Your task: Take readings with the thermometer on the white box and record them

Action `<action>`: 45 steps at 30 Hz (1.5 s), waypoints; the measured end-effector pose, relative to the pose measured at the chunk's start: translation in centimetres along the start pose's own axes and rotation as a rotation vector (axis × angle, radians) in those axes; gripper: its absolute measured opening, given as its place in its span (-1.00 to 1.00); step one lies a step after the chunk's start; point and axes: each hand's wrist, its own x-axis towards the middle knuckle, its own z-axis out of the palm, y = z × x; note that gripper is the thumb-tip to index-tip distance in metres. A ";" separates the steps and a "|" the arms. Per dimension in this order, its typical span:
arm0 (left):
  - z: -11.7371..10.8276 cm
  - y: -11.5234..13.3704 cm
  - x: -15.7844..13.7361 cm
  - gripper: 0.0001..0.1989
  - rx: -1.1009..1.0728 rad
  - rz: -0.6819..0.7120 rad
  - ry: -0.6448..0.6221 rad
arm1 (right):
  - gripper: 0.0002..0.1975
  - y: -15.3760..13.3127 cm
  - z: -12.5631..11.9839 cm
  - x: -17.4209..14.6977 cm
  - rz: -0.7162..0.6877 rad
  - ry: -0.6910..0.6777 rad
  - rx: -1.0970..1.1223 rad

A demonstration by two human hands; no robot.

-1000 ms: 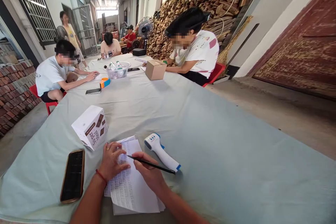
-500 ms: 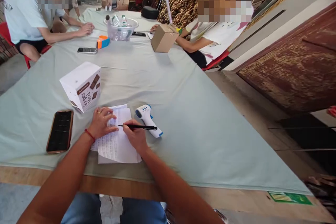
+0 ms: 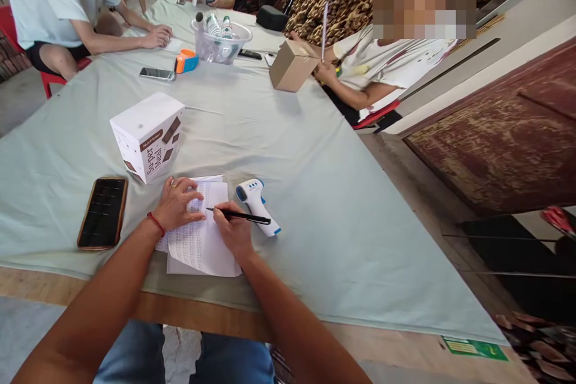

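My right hand (image 3: 233, 229) is closed around a black pen (image 3: 245, 216), its tip at the written lines on a stack of paper sheets (image 3: 204, 246). My left hand (image 3: 180, 204) rests on the left part of the sheets with its fingers spread, holding nothing. Just right of the pen lies a white and blue infrared thermometer (image 3: 258, 207). Beyond my left hand stands a white box (image 3: 148, 135) with brown print. To the left, a smartphone (image 3: 102, 213) in a brown-edged case lies face up.
Farther up the cloth-covered table (image 3: 342, 240) are a clear plastic basin (image 3: 220, 42) with bottles, an orange and blue object (image 3: 186, 61), another phone (image 3: 156, 74) and a cardboard box (image 3: 292, 66). A person (image 3: 58, 12) sits at the left, another (image 3: 391, 66) at the right, others behind.
The view has shifted a little, so most things sit slightly differently in the picture. At right, the person's hand and a pale stick have moved. My hands keep nearly the same pose on the paper.
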 end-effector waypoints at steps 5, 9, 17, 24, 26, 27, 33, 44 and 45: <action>0.0 0.0 0.0 -0.61 -0.004 0.009 0.012 | -0.87 -0.1 0.0 0.0 -0.005 -0.007 -0.014; -0.1 0.1 0.0 -0.61 -0.008 0.007 0.010 | -0.88 -0.2 0.0 0.0 -0.014 -0.010 -0.024; 0.0 -0.2 0.0 -0.60 -0.006 0.023 0.021 | -0.88 -0.3 0.1 0.0 0.023 -0.016 0.004; -0.1 -0.2 0.0 -0.61 -0.006 0.017 0.018 | -0.88 -0.3 0.1 0.1 0.032 -0.018 0.024; -0.1 -0.2 0.0 -0.61 -0.005 0.019 0.018 | -0.88 -0.4 0.1 0.1 0.032 -0.022 0.028; -0.1 -0.2 0.0 -0.61 -0.004 0.019 0.017 | -0.88 -0.4 0.1 0.1 0.031 -0.025 0.029; -0.1 -0.3 0.1 -0.60 -0.003 0.021 0.013 | -0.88 -0.3 0.1 0.1 0.037 0.005 0.029; -0.1 -0.3 0.1 -0.60 -0.008 0.020 0.018 | -0.88 -0.4 0.1 0.1 0.024 0.003 0.020; 0.0 -0.3 0.1 -0.60 -0.005 0.021 0.019 | -0.88 -0.4 0.1 0.1 0.021 0.007 0.022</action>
